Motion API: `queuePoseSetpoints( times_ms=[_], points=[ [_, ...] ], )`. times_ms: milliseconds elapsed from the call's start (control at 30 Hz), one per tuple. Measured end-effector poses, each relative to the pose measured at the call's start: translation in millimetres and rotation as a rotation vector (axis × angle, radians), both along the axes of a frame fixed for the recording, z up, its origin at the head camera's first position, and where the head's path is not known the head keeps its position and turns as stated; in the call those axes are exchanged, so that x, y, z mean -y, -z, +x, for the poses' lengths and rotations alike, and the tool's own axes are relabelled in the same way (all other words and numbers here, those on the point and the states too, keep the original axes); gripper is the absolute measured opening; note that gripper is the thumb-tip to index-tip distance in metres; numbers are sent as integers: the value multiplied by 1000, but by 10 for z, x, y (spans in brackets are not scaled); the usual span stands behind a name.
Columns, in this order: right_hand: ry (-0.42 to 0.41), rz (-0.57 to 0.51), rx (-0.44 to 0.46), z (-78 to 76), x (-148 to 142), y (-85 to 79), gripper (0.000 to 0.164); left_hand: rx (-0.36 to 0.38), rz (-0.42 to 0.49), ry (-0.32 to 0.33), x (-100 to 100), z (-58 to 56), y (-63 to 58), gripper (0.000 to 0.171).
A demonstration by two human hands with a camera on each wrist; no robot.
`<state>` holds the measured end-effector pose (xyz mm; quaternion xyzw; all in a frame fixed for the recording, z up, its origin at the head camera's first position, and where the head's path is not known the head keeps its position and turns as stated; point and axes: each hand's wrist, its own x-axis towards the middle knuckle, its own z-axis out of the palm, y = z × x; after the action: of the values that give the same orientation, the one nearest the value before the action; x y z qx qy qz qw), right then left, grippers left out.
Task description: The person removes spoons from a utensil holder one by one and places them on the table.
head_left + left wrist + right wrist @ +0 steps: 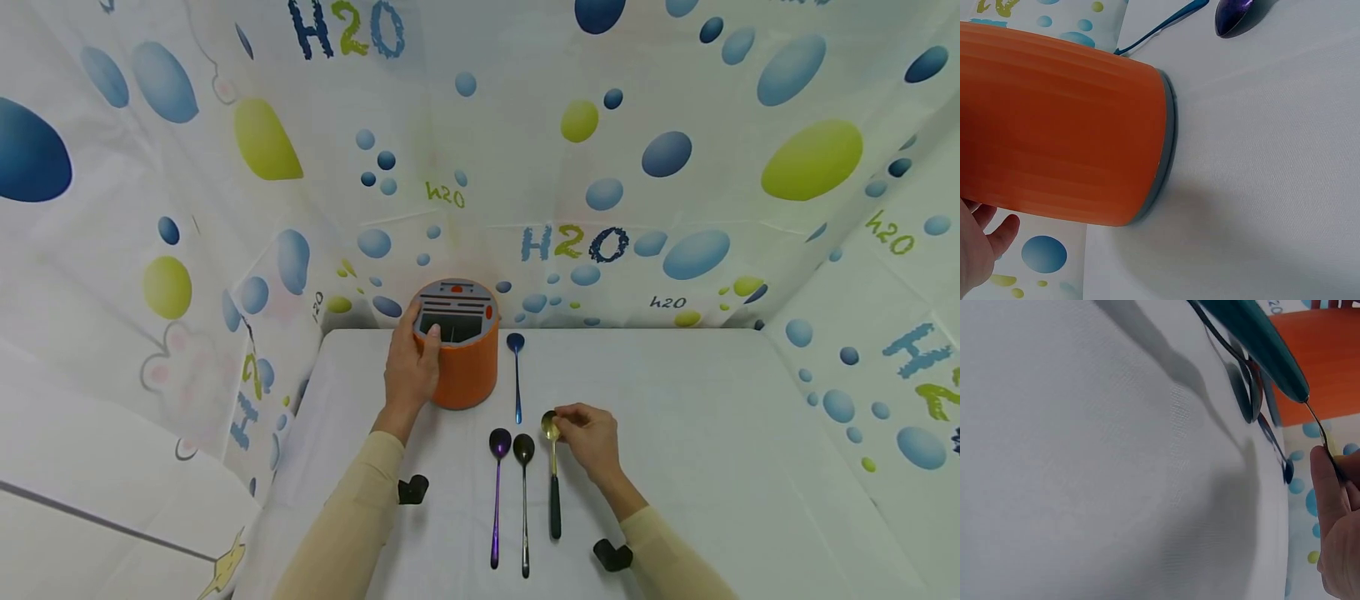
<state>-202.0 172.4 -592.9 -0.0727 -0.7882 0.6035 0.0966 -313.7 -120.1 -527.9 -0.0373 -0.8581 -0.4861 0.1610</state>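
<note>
An orange cylindrical utensil holder [467,375] with a grey slotted top stands near the back of the white table. My left hand [412,358] grips its left side, thumb over the top rim and fingers along the wall. My right hand [591,435] pinches a gold spoon with a dark green handle [555,507] by its bowl, the handle pointing toward me. In the right wrist view the green handle [1266,347] casts a shadow on the cloth. Left of it lie a black spoon [523,450] and a purple spoon [499,443].
A blue spoon [516,343] lies just right of the holder. The white-covered table [690,433] meets a patterned cloth [480,183] hung behind and at the sides. A black strap piece [413,490] shows at the left wrist, another [612,556] at the right.
</note>
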Motion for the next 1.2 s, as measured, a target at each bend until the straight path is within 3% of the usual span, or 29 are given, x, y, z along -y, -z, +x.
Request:
queuePoseSetpoints(
  times_ms=[767, 1200],
  points=[
    [4, 65, 155, 106, -21, 163, 6, 8, 1, -1, -4, 10, 2, 62],
    [7, 85, 192, 110, 0, 213, 6, 3, -3, -1, -4, 11, -6, 63]
  ],
)
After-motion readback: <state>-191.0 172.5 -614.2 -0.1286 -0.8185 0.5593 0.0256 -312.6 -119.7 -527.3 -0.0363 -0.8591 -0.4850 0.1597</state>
